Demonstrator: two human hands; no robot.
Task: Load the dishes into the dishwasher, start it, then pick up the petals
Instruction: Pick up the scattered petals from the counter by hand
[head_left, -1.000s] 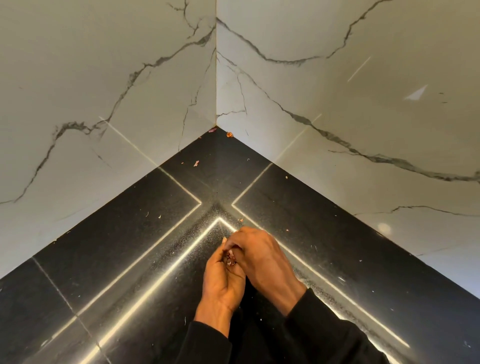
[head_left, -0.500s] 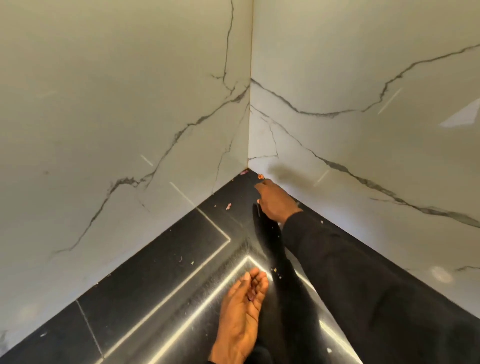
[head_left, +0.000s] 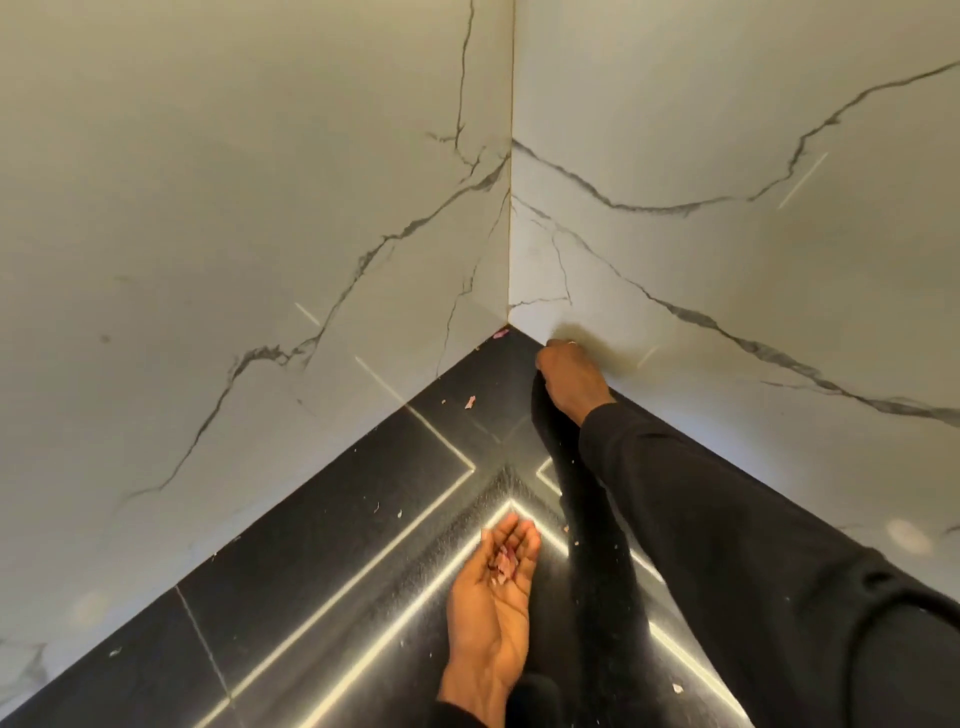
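My left hand (head_left: 491, 597) lies palm up low over the black floor (head_left: 311, 561), its fingers loosely cupped. Several small pink petals (head_left: 503, 564) rest in its palm. My right hand (head_left: 569, 376) reaches far forward to the foot of the right wall. Its fingers curl down onto the spot where a small orange petal lay, and that petal is hidden under the fingertips. A pink petal (head_left: 500, 333) lies right in the corner. Another pink petal (head_left: 470, 401) lies on the floor left of my right hand.
Two white marble walls (head_left: 260, 260) with grey veins meet in a corner and close off the floor on both sides. Tiny pale scraps dot the black tiles, such as one scrap (head_left: 399, 514) and another (head_left: 678, 688). Bright light strips reflect along the tile joints.
My hands were together a second ago; the right hand has since stretched out to the corner and closed over the orange petal. The left hand turned palm up with petals in it. The view moved closer.
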